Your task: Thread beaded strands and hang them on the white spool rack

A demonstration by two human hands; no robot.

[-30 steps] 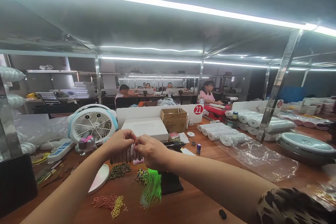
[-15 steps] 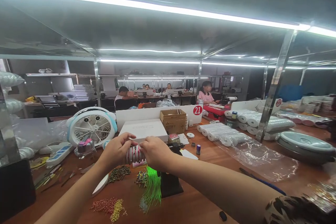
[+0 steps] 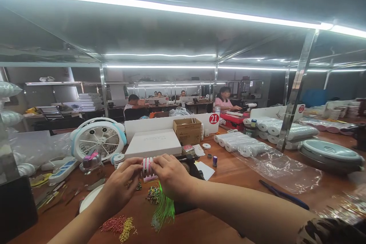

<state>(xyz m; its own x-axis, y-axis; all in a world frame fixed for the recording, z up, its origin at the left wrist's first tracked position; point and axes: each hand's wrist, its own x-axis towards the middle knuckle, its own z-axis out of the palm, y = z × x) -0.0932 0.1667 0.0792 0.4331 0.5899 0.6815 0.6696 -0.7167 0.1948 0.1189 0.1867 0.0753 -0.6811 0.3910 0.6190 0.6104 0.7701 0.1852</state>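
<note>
Between my hands is a short row of thin round spools (image 3: 146,167) set side by side, white with pink and dark bands. My left hand (image 3: 125,177) pinches the row's left end with its fingers. Closed around the right end, my right hand (image 3: 173,175) hides part of it. Just below, bright green strings (image 3: 166,206) lie beside a pile of multicoloured beads (image 3: 153,194). Nearer to me are red small pieces (image 3: 114,223) and gold small pieces (image 3: 126,230). A dark reel-like device (image 3: 185,164) stands behind my right hand, partly covered.
A white box (image 3: 153,143) and a cardboard box (image 3: 187,131) stand behind my hands. To the left are a fan (image 3: 100,141) and a power strip (image 3: 63,170). Wrapped white rolls (image 3: 243,145) lie right, with dark blue-handled pliers (image 3: 283,194) nearer me. Other people sit farther back.
Less of the spool row shows between my hands. My left hand has lowered, and my right hand has turned over the row. A stack of white discs beside the fan has come into view.
</note>
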